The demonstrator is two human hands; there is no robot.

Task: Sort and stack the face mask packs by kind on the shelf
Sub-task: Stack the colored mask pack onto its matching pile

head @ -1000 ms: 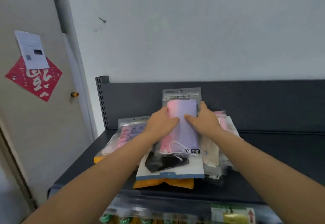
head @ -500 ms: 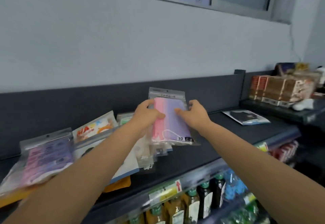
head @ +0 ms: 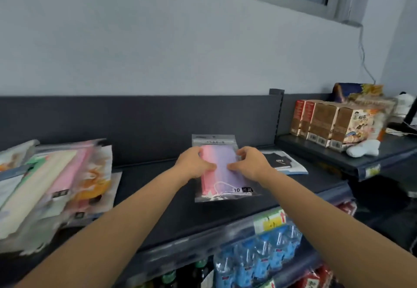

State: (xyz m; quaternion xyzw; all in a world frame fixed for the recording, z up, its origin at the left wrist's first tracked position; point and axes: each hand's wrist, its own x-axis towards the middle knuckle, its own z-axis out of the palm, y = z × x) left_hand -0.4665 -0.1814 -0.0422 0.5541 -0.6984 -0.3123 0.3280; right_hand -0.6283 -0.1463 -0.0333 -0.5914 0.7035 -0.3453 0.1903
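Item: pink-and-purple pack point(head: 222, 170), a clear zip bag of face masks with white ear loops showing at its lower edge and a label at its lower right corner. Location: middle of the dark shelf point(head: 158, 199), over a bare stretch, top edge lifted toward the back panel; whether the lower edge touches the shelf cannot be told. Hold: left hand point(head: 193, 163) at the pack's nine o'clock side, right hand point(head: 251, 163) at its three o'clock side, each with the thumb laid over the front and the fingers curled round the edge, so both hands grip it and neither is free. Neighbours: mixed pile point(head: 56, 181) of unsorted packs, well apart at nine o'clock, fanned and slumping; dark pack point(head: 282, 163), flat on the shelf just beside the right hand at three o'clock, a different kind. Further off: cartons point(head: 327, 125) at two o'clock on the next shelf section; bottles point(head: 259, 249) below at five o'clock. Step in hand, as judged: setting this pack down to begin a stack of its own kind. Handling note: the bag looks slick and limp, so lower it flat with both sides level and its long edges square to the shelf front. Keep it clear of the dark pack so the kinds do not overlap, and far enough from the front lip that later packs will not slide off. Let go only once it lies flat.
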